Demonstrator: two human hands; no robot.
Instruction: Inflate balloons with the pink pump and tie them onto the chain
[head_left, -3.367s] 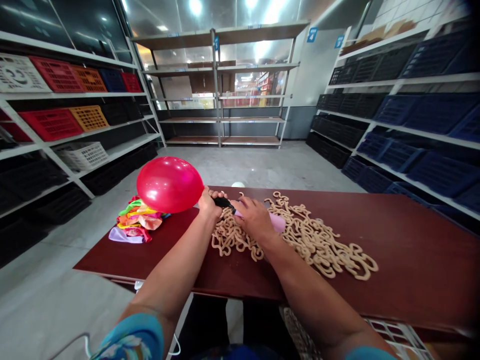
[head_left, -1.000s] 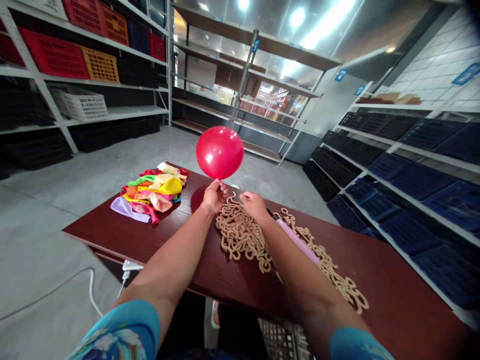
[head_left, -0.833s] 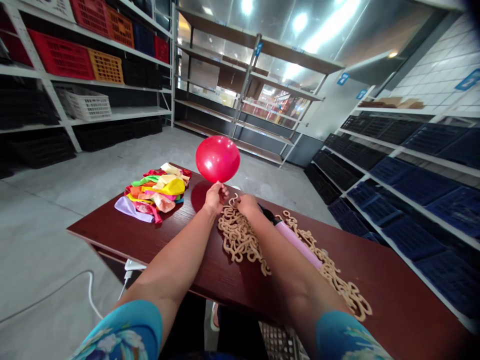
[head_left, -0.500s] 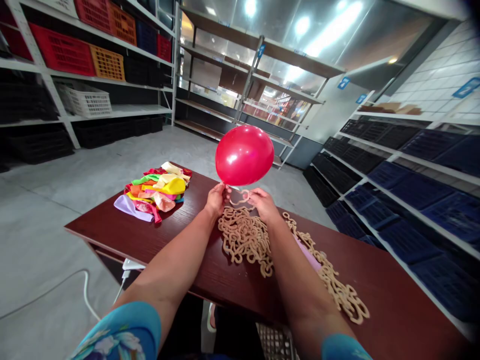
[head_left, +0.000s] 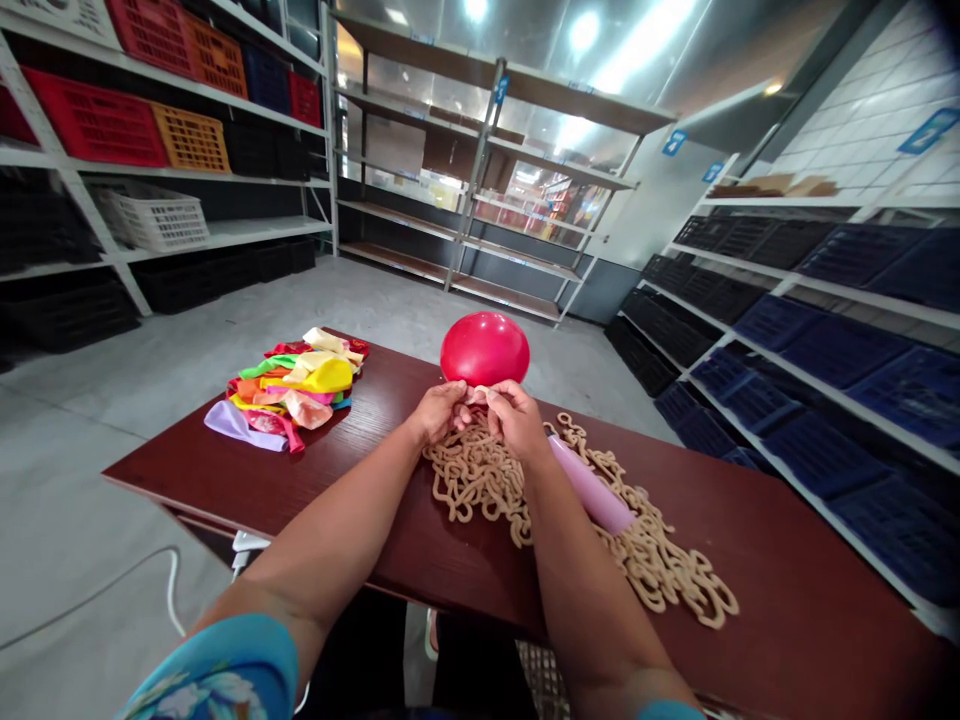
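Note:
A blown-up red balloon (head_left: 486, 348) stands just beyond my two hands, over the far part of the table. My left hand (head_left: 442, 410) is closed in a pinch at the balloon's neck, which the fingers mostly hide. My right hand (head_left: 516, 418) pinches a short beige cord (head_left: 478, 396), which bends between the fingertips of both hands. Under and beside the hands lies a heap of curly beige cords (head_left: 480, 480). A lilac tube (head_left: 589, 485) rests among more of these cords, to the right of my right wrist.
Flat balloons (head_left: 292, 385) in many colours are piled on the left of the dark red table (head_left: 360, 460). A white cable (head_left: 174, 590) hangs at the table's left. Racks with crates (head_left: 154, 222) stand left and right; a shelf unit (head_left: 480, 200) is behind.
Both hands have come closer together and lower, bringing the red balloon down and the beige cord to its neck. More of the lilac tube shows.

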